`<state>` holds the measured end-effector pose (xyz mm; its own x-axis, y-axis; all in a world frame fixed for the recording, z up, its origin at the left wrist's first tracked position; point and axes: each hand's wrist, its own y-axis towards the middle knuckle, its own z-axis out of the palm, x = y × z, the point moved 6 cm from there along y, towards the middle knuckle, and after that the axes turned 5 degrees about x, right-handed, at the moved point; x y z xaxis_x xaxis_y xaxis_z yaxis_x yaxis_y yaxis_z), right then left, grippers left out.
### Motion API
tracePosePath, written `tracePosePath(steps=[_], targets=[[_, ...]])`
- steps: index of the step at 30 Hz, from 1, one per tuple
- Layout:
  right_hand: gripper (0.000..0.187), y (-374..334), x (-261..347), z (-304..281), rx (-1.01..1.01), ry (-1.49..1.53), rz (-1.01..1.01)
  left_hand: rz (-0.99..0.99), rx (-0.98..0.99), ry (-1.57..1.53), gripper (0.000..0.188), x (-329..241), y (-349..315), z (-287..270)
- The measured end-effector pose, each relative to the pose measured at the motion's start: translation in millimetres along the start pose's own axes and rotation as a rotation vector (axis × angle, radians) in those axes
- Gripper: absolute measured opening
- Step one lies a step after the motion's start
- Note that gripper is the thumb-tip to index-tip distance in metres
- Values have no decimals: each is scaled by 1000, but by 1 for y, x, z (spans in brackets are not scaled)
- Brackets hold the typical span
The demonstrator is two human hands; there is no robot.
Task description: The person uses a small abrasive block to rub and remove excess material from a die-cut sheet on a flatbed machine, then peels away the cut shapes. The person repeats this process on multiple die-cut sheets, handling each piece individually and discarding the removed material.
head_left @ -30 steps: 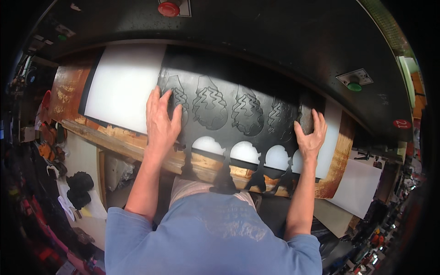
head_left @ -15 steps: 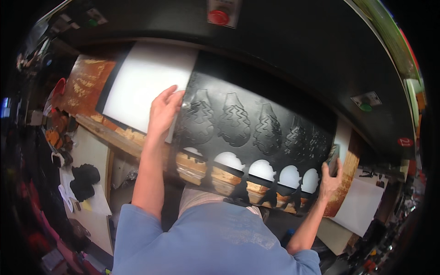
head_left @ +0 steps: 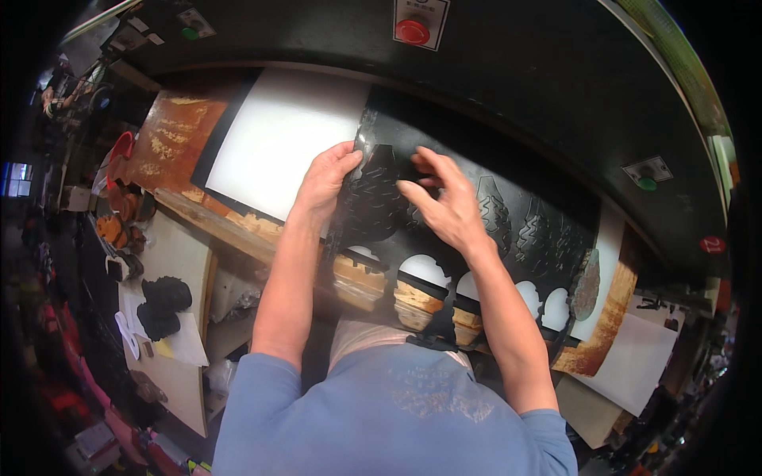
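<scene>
The left edge of a black sheet [head_left: 540, 230] is pinched between the thumb and fingers of the left hand [head_left: 327, 181]; the right hand [head_left: 443, 198] is held over the left part of the same sheet, its thumb and forefinger parted and the other fingers curled; whether the sheet is touched by it cannot be told. The sheet is laid across a white board [head_left: 290, 143], which is left uncovered at the left and, as a narrow strip, at the right; the sheet's surface is marked with a row of rounded, zigzag-lined outlines, and its near edge is broken by scalloped gaps, through which the board and the worn wooden counter [head_left: 178, 135] are seen. A flat greyish piece [head_left: 586, 285] is set at the sheet's right end, well apart from both hands. The far side of the counter is overhung by a black machine body [head_left: 524, 79], on which a red button [head_left: 413, 32] and a green button [head_left: 647, 183] are mounted; dark cut pieces [head_left: 164, 305] are placed at the lower left, beside a pale panel [head_left: 178, 397].
</scene>
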<state>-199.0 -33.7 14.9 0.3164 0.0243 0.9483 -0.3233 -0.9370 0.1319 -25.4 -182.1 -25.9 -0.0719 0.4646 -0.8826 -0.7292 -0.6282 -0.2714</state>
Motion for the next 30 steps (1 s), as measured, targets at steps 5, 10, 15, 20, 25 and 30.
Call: tracePosePath(steps=[5, 10, 15, 20, 25, 30], targets=[[59, 33, -16, 46, 116, 207, 163, 12, -37, 59, 30, -2, -2, -3], [36, 28, -22, 53, 209, 364, 238, 66, -67, 167, 34, -8, -5, 3], [18, 8, 7, 38, 127, 26, -27, 54, -220, 410, 43, -16, -11, 0], [21, -43, 52, 28, -37, 14, -492, 44, -341, 467, 44, -16, -16, -5], [6, -69, 26, -37, -334, 470, 4, 346, -475, 675, 48, -32, -36, 5], [20, -26, -21, -56, 32, 270, 261, -53, -178, -5, 82, 10, -41, 46]])
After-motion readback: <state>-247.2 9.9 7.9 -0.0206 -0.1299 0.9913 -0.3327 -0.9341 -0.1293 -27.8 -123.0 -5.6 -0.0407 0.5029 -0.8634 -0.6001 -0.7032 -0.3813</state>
